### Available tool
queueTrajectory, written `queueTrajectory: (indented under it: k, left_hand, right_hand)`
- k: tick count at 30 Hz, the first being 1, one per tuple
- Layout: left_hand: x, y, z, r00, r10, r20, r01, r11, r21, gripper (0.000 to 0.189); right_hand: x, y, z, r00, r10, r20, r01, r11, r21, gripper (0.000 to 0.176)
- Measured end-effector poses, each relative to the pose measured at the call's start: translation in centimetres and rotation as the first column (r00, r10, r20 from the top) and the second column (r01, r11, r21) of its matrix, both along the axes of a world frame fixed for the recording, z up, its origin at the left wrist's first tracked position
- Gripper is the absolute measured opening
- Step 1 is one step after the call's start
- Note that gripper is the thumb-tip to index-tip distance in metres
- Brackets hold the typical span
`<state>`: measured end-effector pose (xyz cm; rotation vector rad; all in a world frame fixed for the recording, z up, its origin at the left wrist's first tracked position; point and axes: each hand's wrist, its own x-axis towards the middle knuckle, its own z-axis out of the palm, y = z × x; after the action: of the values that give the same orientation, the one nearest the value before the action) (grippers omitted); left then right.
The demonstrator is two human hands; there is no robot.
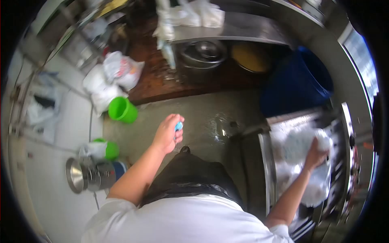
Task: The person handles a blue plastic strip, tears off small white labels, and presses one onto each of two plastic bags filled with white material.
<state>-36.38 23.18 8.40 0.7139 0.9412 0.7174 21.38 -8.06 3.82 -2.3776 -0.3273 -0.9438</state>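
My left hand (167,134) is closed in a fist in front of my body, above the floor. A small light-blue thing (178,126) pokes out between its fingers; most of it is hidden, so its kind cannot be made out. Off to the right, my right hand (317,155) grips the whitish gathered part of a clear plastic bag (302,143). That bag lies on a metal surface with bars, and its contents are blurred. Another clear plastic bundle (315,190) sits just nearer to me, below the right hand.
A large blue barrel (279,89) stands ahead on the right. Metal pots (204,54) sit beneath a steel shelf (235,30). On the left are white bags (103,87), a green bucket (122,110) and a metal machine (95,176). The floor (202,109) looks wet in places.
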Motion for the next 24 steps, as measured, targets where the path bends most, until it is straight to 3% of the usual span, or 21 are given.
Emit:
queueTrajectory:
  k: [1, 2, 3, 4, 5, 7, 9, 10, 11, 12, 13, 14, 15, 16, 18, 21, 23, 24]
  left_hand:
    - [-1.3, 1.2, 0.3, 0.998, 0.055, 0.025, -0.056, 0.998, 0.014, 0.027]
    - [-2.6, 2.2, 0.5, 0.993, 0.103, 0.051, -0.105, 0.994, 0.029, 0.030]
    - [-3.9, 3.1, 0.6, 0.988, 0.146, 0.055, -0.148, 0.988, 0.032, 0.030]
    - [-5.0, 4.0, 0.7, 0.984, 0.163, 0.072, -0.164, 0.986, 0.021, 0.032]
    - [-6.1, 4.9, 0.9, 0.981, 0.172, 0.091, -0.173, 0.985, 0.011, 0.035]
    - [-7.6, 6.4, 1.0, 0.974, 0.215, 0.072, -0.216, 0.976, -0.001, 0.038]
    - [-8.5, 8.0, 0.6, 0.966, 0.251, 0.060, -0.251, 0.968, -0.015, 0.042]
    - [-8.7, 8.7, 0.4, 0.962, 0.271, 0.042, -0.272, 0.962, 0.015, 0.042]
    - [-8.9, 9.3, 0.1, 0.956, 0.294, 0.023, -0.295, 0.954, 0.046, 0.041]
    - [-9.3, 9.7, 0.2, 0.961, 0.277, 0.012, -0.277, 0.955, 0.103, 0.042]
    - [-9.5, 10.2, 0.2, 0.956, 0.293, 0.020, -0.294, 0.950, 0.106, 0.042]
    - [-9.6, 10.7, 0.1, 0.947, 0.317, 0.045, -0.320, 0.933, 0.167, 0.042]
    - [-9.8, 11.4, 0.2, 0.939, 0.338, 0.070, -0.345, 0.910, 0.230, 0.042]
    - [-10.1, 12.1, 0.1, 0.930, 0.359, 0.084, -0.367, 0.886, 0.282, 0.043]
    - [-10.7, 13.2, 0.1, 0.916, 0.397, 0.051, -0.379, 0.819, 0.432, 0.043]
    - [-13.1, 14.7, 0.7, 0.865, 0.484, -0.133, -0.262, 0.661, 0.703, 0.036]
    - [-15.5, 16.7, 1.1, 0.799, 0.592, -0.104, -0.178, 0.398, 0.900, 0.030]
    - [-16.8, 17.7, 1.1, 0.792, 0.602, -0.103, -0.178, 0.388, 0.904, 0.030]
  right_hand:
    - [-2.2, 0.2, 2.1, 0.996, 0.025, -0.091, -0.021, 0.999, 0.041, 0.109]
    - [-5.8, 1.3, 5.0, 0.992, 0.097, 0.087, -0.102, 0.993, 0.063, 0.102]
    - [-7.5, 1.7, 6.2, 0.980, 0.188, 0.066, -0.199, 0.940, 0.276, 0.093]
    - [-7.8, 1.6, 6.6, 0.948, 0.072, 0.311, -0.110, 0.988, 0.109, 0.082]
    - [-9.4, 2.3, 7.5, 0.899, 0.093, 0.427, -0.162, 0.978, 0.128, 0.076]
    - [-14.6, 5.9, 9.6, 0.877, 0.175, 0.448, -0.254, 0.960, 0.122, 0.063]
    - [-19.5, 10.7, 8.9, 0.820, 0.397, 0.412, -0.424, 0.905, -0.030, 0.051]
    - [-22.0, 13.5, 7.4, 0.764, 0.590, 0.262, -0.625, 0.778, 0.070, 0.043]
    - [-24.9, 16.4, 6.0, 0.633, 0.763, 0.127, -0.770, 0.606, 0.199, 0.035]
    - [-28.9, 19.2, 5.8, 0.529, 0.842, -0.110, -0.827, 0.540, 0.159, 0.022]
    - [-34.7, 22.8, 6.5, 0.347, 0.893, -0.285, -0.812, 0.439, 0.385, 0.015]
    - [-38.6, 25.4, 6.5, 0.059, 0.900, -0.432, -0.777, 0.313, 0.547, 0.016]
    - [-42.0, 27.8, 6.7, -0.253, 0.785, -0.566, -0.672, 0.278, 0.686, 0.019]
    - [-45.3, 30.2, 5.9, -0.468, 0.688, -0.555, -0.556, 0.259, 0.790, 0.026]
    - [-51.4, 34.6, 5.9, -0.732, 0.478, -0.485, -0.418, 0.248, 0.874, 0.047]
    - [-58.8, 40.8, 8.4, -0.928, 0.337, -0.161, -0.002, 0.425, 0.905, 0.049]
    - [-60.9, 44.3, 7.8, -0.940, 0.304, -0.157, -0.009, 0.439, 0.899, 0.046]
    - [-61.9, 45.7, 7.6, -0.944, 0.286, -0.165, -0.013, 0.466, 0.885, 0.043]
